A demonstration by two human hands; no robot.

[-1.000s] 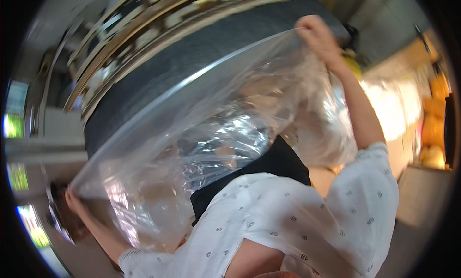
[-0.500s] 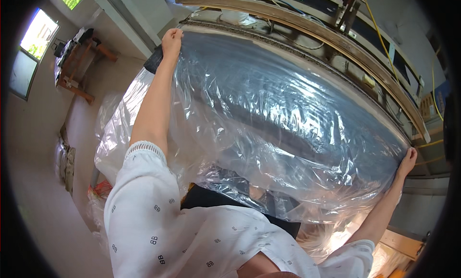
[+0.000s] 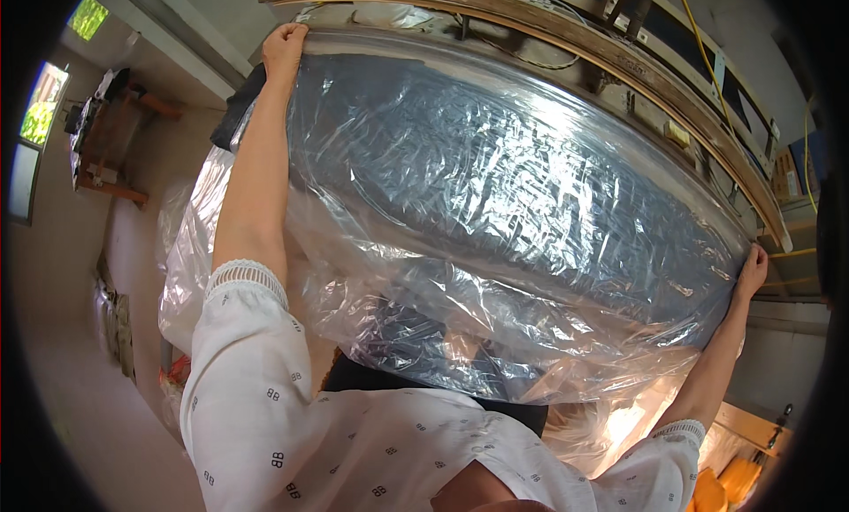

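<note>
A large clear plastic sheet (image 3: 495, 220) is held stretched out wide in front of the body, over a long dark padded surface (image 3: 531, 185) framed by a wooden rail (image 3: 566, 43). The left hand (image 3: 285, 48) is raised high and closed in a fist on the sheet's upper left corner. The right hand (image 3: 753, 269) is pressed to the sheet's far right edge, fingers curled on the film; a full pinch there cannot be confirmed.

Handling, as judged: the sheet is taken to be very light, thin and limp, with no stiffness of its own. It is crinkled and glossy, so slipping through the fingers is likely, and tearing under a sharp pull or on the rail's edge is possible. Billowing is to be expected. The best hold is judged to be at the corners or along the top edge, bunched into the fist, with both ends kept taut.

Hidden or unclear: the lower hem is lost in bunched folds near the white patterned sleeves (image 3: 292, 406). Whether it is a flat sheet or a bag cannot be told. The dark surface is seen only through the film and glare. More pale plastic (image 3: 186, 256) hangs at left, its extent cut off. Orange items (image 3: 712, 494) at the lower right are too small to identify.
</note>
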